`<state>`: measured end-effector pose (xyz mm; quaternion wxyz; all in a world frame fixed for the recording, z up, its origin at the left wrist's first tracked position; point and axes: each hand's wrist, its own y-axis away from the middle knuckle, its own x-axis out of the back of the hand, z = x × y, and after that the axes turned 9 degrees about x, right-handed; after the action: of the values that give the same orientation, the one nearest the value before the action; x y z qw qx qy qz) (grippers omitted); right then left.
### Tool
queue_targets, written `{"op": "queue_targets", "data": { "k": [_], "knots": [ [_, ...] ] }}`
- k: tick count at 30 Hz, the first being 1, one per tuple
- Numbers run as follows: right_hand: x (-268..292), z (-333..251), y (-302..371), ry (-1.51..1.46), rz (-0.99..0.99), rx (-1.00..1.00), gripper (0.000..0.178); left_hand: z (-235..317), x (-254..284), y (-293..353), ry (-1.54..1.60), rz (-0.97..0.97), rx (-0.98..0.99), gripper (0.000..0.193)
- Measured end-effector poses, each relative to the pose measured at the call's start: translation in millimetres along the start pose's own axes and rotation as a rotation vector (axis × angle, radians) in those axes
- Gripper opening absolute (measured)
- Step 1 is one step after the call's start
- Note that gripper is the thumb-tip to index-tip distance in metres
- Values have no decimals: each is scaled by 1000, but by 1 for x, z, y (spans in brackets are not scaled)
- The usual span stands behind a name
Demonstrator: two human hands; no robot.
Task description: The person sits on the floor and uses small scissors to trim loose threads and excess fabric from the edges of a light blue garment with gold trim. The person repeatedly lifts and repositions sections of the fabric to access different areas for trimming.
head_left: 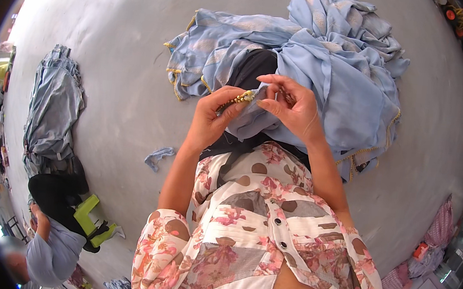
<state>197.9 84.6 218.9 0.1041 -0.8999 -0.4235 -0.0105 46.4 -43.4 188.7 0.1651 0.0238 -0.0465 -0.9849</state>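
My left hand point(219, 114) pinches the edge of a light blue cloth, where a gold beaded trim point(241, 97) shows between thumb and fingers. Close by on the right is my right hand point(294, 109), thumb and forefinger apart beside the trimmed edge. Its other fingers curl inward around something small and dark that I cannot make out. From my hands the blue cloth point(308, 62) with pale woven patches spreads over my dark-clad lap and onto the floor in a loose heap. Gold trim also runs along its outer edges.
A small blue-grey scrap point(159, 158) lies on the grey floor point(119, 87) to my left. Farther left, a person point(54, 244) sits by a bright green low seat point(91, 220) and a long heap of grey-blue cloth point(53, 109). Pink checked cloth point(440, 225) lies at the right.
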Motion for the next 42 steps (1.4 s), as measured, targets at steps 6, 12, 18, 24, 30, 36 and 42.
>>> {"op": "queue_targets", "data": {
  "k": [6, 12, 18, 24, 30, 36, 42],
  "knots": [
    [-9, 0, -3, 193, 18, 109, 10, 0, -5, 3, 186, -85, 202, 21],
    [-11, -1, -1, -21, 133, 47, 15, -7, -10, 3, 312, -86, 291, 24],
    [-1, -9, -7, 253, 194, 167, 27, -8, -10, 4, 519, -65, 294, 25],
    [8, -5, 14, 301, 56, 43, 27, -14, -5, 1, 534, -53, 243, 26],
    [0, -4, 8, 401, 24, 116, 23, -10, -5, 0, 466, -95, 298, 25],
    [4, 2, 10, 145, 216, 50, 21, -7, -8, -1, 585, -53, 345, 22],
    [-3, -9, 8, -68, 132, -77, 24, 5, -7, -15, 1044, 70, 441, 20]
  ]
}}
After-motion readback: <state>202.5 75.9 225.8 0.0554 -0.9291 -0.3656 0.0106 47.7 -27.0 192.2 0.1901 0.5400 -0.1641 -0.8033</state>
